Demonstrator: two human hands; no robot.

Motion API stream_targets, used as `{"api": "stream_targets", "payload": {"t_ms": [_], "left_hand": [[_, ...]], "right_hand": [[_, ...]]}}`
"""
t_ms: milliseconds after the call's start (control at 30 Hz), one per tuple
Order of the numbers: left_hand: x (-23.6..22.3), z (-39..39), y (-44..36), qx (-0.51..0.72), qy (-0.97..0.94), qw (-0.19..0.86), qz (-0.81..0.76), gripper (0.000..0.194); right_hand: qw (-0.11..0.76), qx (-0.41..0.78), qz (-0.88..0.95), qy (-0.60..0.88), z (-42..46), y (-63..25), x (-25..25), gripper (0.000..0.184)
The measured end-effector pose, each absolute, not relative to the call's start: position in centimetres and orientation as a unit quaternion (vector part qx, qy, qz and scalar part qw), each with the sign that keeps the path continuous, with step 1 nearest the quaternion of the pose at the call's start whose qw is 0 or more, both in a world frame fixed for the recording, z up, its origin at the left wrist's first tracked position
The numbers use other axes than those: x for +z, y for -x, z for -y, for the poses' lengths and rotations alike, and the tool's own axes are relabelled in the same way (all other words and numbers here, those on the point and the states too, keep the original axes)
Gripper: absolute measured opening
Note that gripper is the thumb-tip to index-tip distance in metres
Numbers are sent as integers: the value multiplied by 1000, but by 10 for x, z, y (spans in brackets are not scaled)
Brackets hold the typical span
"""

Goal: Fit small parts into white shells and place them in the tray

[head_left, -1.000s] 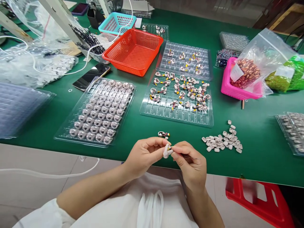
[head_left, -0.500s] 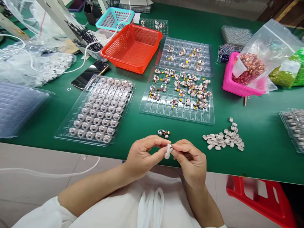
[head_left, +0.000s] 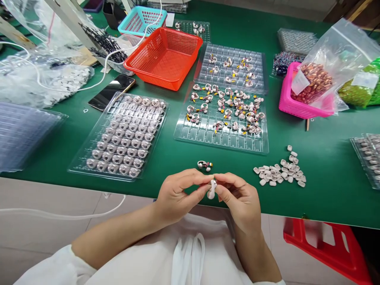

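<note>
Between my two hands, just over the table's front edge, is a small white earphone (head_left: 211, 190) with a curved shape. My left hand (head_left: 181, 194) pinches it from the left with thumb and forefinger. From the other side my right hand (head_left: 239, 198) grips it, its fingertips close to the left ones. Just beyond the fingers lies another earphone piece (head_left: 204, 165) with a yellow tab. A pile of small white oval caps (head_left: 280, 173) is spread to the right of my right hand.
Ahead lies a clear tray (head_left: 196, 134) of wired earphone parts, with another tray (head_left: 204, 59) behind. At left a tray (head_left: 80, 160) holds rows of shiny parts, near a phone (head_left: 109, 93). Farther back are a red basket (head_left: 164, 65) and pink basket (head_left: 308, 109). A red stool (head_left: 323, 245) stands lower right.
The earphone has turned slightly between my fingertips and now stands more upright. My right hand has shifted a little; both hands keep their pinch.
</note>
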State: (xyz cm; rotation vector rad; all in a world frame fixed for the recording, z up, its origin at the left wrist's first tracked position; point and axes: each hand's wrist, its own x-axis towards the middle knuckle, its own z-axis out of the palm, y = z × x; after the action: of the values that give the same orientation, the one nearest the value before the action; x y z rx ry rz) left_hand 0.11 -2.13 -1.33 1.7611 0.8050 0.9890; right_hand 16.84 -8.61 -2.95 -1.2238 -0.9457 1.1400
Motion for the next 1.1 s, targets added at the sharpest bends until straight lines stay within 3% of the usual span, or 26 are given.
{"api": "stream_targets", "payload": {"t_ms": [600,1100], "left_hand": [[-11,22,1,380,-745,459,-300,28],[-17,28,5,448,-738,433,-261,32]], "right_hand": [[530,442,492,531,89,-179,-34,19],[517,405,552,514,86,-174,-25,18]]}}
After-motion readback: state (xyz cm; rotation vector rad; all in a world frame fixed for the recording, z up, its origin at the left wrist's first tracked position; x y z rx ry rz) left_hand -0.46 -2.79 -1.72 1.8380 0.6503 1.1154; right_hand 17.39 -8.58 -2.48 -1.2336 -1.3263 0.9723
